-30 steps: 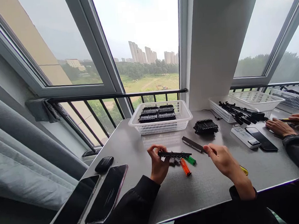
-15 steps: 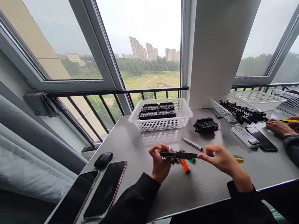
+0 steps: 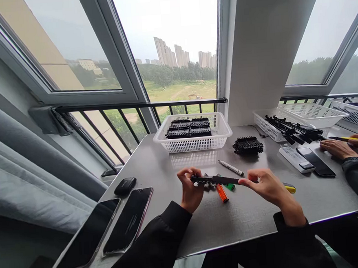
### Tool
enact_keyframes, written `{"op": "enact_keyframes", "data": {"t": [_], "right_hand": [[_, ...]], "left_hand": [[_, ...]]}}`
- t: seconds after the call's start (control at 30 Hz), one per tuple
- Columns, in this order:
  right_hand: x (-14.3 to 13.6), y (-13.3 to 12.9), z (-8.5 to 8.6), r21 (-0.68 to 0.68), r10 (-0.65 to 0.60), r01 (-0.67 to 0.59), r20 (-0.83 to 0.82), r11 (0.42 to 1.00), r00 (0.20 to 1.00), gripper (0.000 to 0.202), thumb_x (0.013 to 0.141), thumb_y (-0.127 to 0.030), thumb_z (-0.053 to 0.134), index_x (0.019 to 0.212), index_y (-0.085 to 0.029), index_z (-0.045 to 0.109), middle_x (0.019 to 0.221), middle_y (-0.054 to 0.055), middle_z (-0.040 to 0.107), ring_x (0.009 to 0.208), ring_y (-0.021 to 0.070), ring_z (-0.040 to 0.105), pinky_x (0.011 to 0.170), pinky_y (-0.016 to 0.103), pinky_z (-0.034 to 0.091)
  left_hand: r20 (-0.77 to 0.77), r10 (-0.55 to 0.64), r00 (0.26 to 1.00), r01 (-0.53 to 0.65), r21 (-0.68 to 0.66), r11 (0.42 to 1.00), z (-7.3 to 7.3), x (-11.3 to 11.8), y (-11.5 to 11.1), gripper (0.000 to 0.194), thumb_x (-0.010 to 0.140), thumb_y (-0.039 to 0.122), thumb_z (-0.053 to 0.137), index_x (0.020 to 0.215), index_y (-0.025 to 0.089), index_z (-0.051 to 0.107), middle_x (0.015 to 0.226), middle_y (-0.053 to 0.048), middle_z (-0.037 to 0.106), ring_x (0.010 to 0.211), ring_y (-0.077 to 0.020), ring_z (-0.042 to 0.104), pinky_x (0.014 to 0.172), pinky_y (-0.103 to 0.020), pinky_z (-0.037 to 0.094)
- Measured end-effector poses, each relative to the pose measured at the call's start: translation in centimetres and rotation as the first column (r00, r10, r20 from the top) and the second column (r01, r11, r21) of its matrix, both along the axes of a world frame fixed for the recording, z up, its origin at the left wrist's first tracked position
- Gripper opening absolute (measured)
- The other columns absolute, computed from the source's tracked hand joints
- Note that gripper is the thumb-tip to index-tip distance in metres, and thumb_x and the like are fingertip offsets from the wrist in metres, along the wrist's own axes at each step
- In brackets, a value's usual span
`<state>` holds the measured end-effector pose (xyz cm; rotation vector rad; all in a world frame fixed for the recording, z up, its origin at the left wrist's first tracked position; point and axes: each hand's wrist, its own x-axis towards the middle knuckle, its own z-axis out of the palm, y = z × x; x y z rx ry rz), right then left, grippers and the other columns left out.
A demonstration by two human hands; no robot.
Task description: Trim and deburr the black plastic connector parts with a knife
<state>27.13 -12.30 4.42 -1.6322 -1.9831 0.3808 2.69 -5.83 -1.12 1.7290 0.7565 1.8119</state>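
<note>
My left hand (image 3: 190, 192) is closed on the left end of a narrow black plastic strip (image 3: 225, 179), which has small teeth along its lower edge on the left. My right hand (image 3: 270, 189) pinches the smoother right end between thumb and fingers. Whether the strip is one piece or two joined parts, I cannot tell. Just beneath it on the table lie an orange lighter-like object (image 3: 222, 194) and a green object (image 3: 229, 186), partly hidden. A white marker pen (image 3: 231, 167) lies behind them. A yellow-and-black tool (image 3: 289, 188) shows partly past my right hand.
A white basket (image 3: 195, 144) holds black toothed blocks; another black toothed block (image 3: 247, 145) sits to its right. Long black strips (image 3: 293, 129) overhang a second basket. Phones (image 3: 128, 220) lie at left, with a black case (image 3: 125, 186). A co-worker's hands (image 3: 336, 149) work at far right.
The whole view has shifted slightly. The black strip tilts a little more, its right end lower, and both my hands keep their grip on it.
</note>
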Motion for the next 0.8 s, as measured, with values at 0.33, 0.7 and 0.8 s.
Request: {"op": "enact_keyframes", "data": {"t": [0.33,0.7,0.8], "right_hand": [[-1.9,0.3,-0.2,0.054,0.028,-0.025,-0.049,0.998,0.998,0.051,0.086,-0.06,0.054,0.057,-0.019,0.044,0.056,-0.003,0.046,0.054,0.0114,0.038,0.052,0.026,0.027],[0.8,-0.2,-0.3,0.063,-0.014,0.022,-0.128,0.998,0.992,0.054,0.082,-0.063,0.058,0.054,-0.019,0.047,0.053,-0.003,0.041,0.052,0.0106,0.037,0.051,0.025,0.028],[-1.7,0.1,-0.3,0.073,0.038,-0.03,-0.112,0.997,0.993,0.052,0.082,-0.063,0.058,0.057,-0.019,0.05,0.055,-0.003,0.043,0.053,0.0107,0.037,0.052,0.026,0.028]], "left_hand": [[-0.078,-0.056,0.995,0.058,0.033,0.998,-0.4,0.1,0.3,0.05,0.068,-0.005,0.054,0.098,0.029,0.031,0.077,0.008,0.048,0.064,-0.0084,0.049,0.059,-0.021,0.042],[-0.066,-0.084,0.994,0.087,0.032,0.996,-0.5,0.4,0.2,0.052,0.065,-0.005,0.057,0.096,0.028,0.033,0.076,0.009,0.051,0.063,-0.0079,0.051,0.059,-0.022,0.044],[-0.097,-0.087,0.991,0.098,0.115,0.989,-0.4,0.3,0.1,0.054,0.064,-0.008,0.054,0.098,0.029,0.033,0.077,0.008,0.05,0.064,-0.0079,0.051,0.058,-0.021,0.044]]}}
